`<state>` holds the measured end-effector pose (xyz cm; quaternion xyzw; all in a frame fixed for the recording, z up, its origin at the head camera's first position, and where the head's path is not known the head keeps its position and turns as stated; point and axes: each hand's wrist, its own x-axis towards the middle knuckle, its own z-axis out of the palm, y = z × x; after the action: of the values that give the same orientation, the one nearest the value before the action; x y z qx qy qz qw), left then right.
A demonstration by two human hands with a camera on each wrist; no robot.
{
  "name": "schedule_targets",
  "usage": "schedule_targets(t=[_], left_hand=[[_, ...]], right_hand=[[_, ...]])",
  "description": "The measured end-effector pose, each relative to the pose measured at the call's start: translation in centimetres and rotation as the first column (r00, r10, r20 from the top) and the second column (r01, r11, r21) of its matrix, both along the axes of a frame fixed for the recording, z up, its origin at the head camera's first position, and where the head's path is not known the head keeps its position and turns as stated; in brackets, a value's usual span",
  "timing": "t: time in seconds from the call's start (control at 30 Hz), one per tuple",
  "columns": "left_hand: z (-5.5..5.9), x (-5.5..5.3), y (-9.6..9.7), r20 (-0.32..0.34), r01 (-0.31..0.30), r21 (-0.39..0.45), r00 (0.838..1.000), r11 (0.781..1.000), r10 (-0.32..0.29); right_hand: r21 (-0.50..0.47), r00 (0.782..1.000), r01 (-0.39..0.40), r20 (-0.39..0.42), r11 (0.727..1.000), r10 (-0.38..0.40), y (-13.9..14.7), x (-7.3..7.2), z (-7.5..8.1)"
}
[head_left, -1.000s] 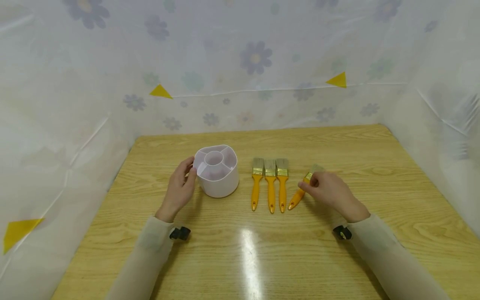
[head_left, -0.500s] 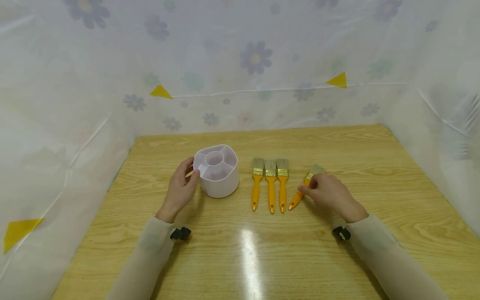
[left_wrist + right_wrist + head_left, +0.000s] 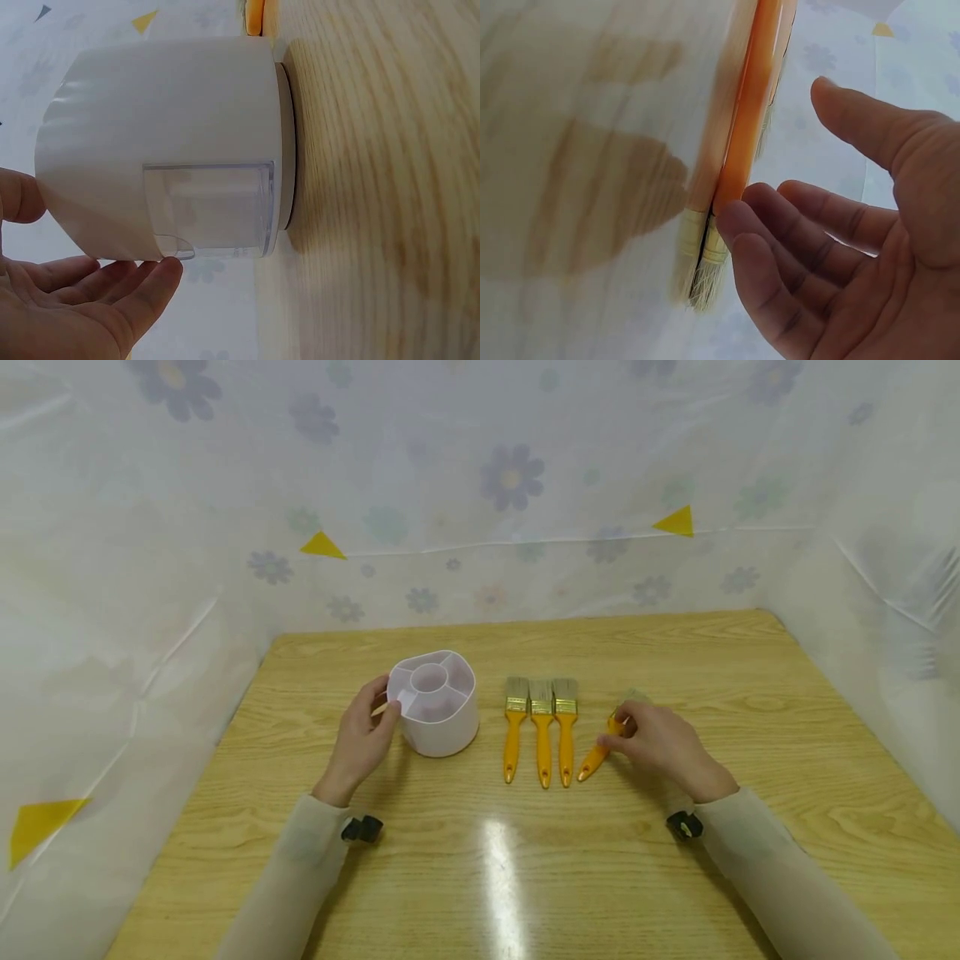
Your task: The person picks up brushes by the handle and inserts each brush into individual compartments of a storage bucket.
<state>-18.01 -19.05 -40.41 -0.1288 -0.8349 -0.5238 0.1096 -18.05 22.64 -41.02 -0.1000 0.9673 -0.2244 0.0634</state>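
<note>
A white round desk organizer (image 3: 441, 737) with a central ring and divided compartments stands upright on the table. My left hand (image 3: 358, 745) is at its left side, thumb at the rim and fingertips touching the wall. In the left wrist view, a clear drawer front (image 3: 210, 206) shows low on the organizer near the fingertips. To the right, a flat paintbrush (image 3: 592, 765) with an orange handle lies slanted. My right hand (image 3: 663, 745) is over its upper part, hiding some of it. In the right wrist view the fingertips (image 3: 733, 217) are right by the handle's bristle end, thumb apart.
Three more orange-handled paintbrushes (image 3: 542, 743) lie side by side between the organizer and the slanted brush, bristles pointing away. The wood-grain table (image 3: 420, 877) meets a flowered sheet (image 3: 510, 577) at the back, with pale sheeting on both sides.
The right hand shifts slightly over the slanted paintbrush, first showing more of its bristles and then covering them partly again. The left thumb has slid slightly along the rim; organizer and other paintbrushes stay put.
</note>
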Motion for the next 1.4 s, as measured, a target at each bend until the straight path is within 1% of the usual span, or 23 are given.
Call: schedule_targets(t=[0.13, 0.27, 0.4, 0.57, 0.6, 0.7, 0.8, 0.83, 1.0, 1.13, 1.23, 1.3, 1.4], left_hand=[[-0.1, 0.0, -0.1, -0.008, -0.006, -0.001, 1.0, 1.0, 0.006], [0.0, 0.2, -0.1, -0.009, -0.009, -0.005, 1.0, 1.0, 0.009], [-0.1, 0.2, -0.1, -0.008, -0.012, -0.008, 1.0, 1.0, 0.012], [-0.1, 0.1, -0.1, -0.01, -0.016, -0.009, 1.0, 1.0, 0.016], [0.3, 0.3, 0.0, -0.008, -0.013, -0.006, 1.0, 1.0, 0.013], [0.2, 0.4, 0.0, -0.007, -0.011, -0.009, 1.0, 1.0, 0.011], [0.1, 0.4, 0.0, -0.006, -0.013, -0.007, 1.0, 1.0, 0.013], [-0.3, 0.1, -0.2, -0.007, -0.018, -0.011, 1.0, 1.0, 0.018], [-0.4, 0.0, -0.3, -0.008, -0.021, -0.004, 1.0, 1.0, 0.021], [-0.5, 0.0, -0.3, -0.001, -0.021, -0.001, 1.0, 1.0, 0.021], [-0.4, 0.0, -0.3, 0.01, -0.023, -0.002, 1.0, 1.0, 0.023], [-0.1, 0.1, -0.1, 0.017, -0.02, 0.001, 1.0, 1.0, 0.02], [1.0, 0.8, 0.3, 0.018, -0.013, 0.003, 1.0, 1.0, 0.013]], right_hand=[[0.033, 1.0, 0.011, 0.009, 0.999, -0.011, 0.0, -0.2, -0.1], [0.082, 1.0, 0.004, 0.011, 0.997, -0.005, -0.2, -0.5, -0.1], [0.11, 1.0, -0.01, 0.017, 0.994, 0.008, -0.5, -0.8, -0.1], [0.107, 0.999, -0.03, 0.019, 0.994, 0.028, -0.5, -1.1, -0.2], [0.104, 0.999, -0.033, 0.016, 0.994, 0.032, -0.5, -1.1, -0.2], [0.088, 0.999, -0.047, 0.007, 0.995, 0.047, -0.5, -1.2, -0.4], [0.076, 0.999, -0.051, 0.004, 0.996, 0.051, -0.4, -1.3, -0.6], [0.073, 0.999, -0.049, 0.006, 0.996, 0.049, -0.5, -1.3, -0.6], [0.084, 0.999, -0.031, 0.015, 0.996, 0.03, -0.8, -1.5, -0.6], [0.107, 0.999, -0.039, 0.008, 0.994, 0.038, -1.1, -1.7, -0.6], [0.121, 0.999, -0.051, 0.009, 0.991, 0.05, -1.3, -1.8, -0.6], [0.129, 0.998, -0.056, 0.013, 0.99, 0.055, -1.4, -1.8, -0.5], [0.138, 0.998, -0.056, 0.024, 0.989, 0.053, -1.5, -1.8, -0.4]])
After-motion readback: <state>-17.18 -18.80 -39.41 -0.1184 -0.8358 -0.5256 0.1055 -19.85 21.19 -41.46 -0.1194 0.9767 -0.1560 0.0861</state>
